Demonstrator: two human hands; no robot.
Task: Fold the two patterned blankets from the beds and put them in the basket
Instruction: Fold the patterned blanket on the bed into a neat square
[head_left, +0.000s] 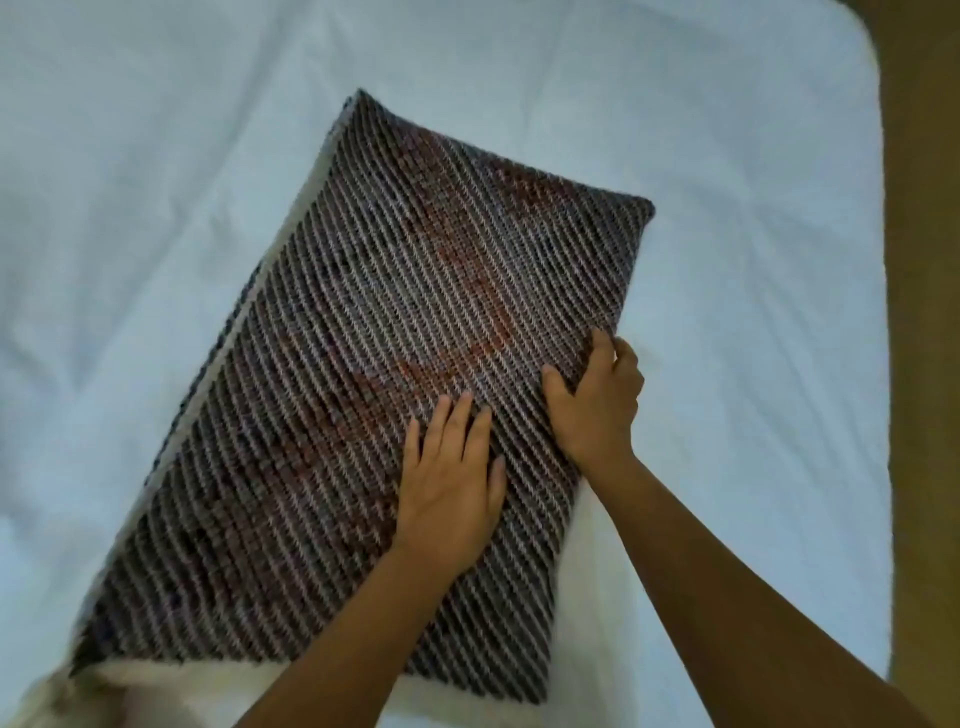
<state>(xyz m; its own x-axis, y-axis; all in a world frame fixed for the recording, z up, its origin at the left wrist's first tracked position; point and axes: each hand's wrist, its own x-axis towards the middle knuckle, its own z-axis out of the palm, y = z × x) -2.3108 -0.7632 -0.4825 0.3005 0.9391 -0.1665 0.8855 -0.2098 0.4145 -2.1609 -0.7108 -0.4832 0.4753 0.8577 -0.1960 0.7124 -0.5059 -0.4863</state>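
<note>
Only 1 view here, from the person's head, looking steeply down and forward onto the bed (156, 182) from close above. Both forearms reach in from the bottom edge; a strip of brown floor (924, 312) runs down the right side.

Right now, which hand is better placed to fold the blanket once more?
Probably the right hand: it curls over the blanket's right edge, ready to lift it. The left hand lies flat on top, pinning it.
</note>
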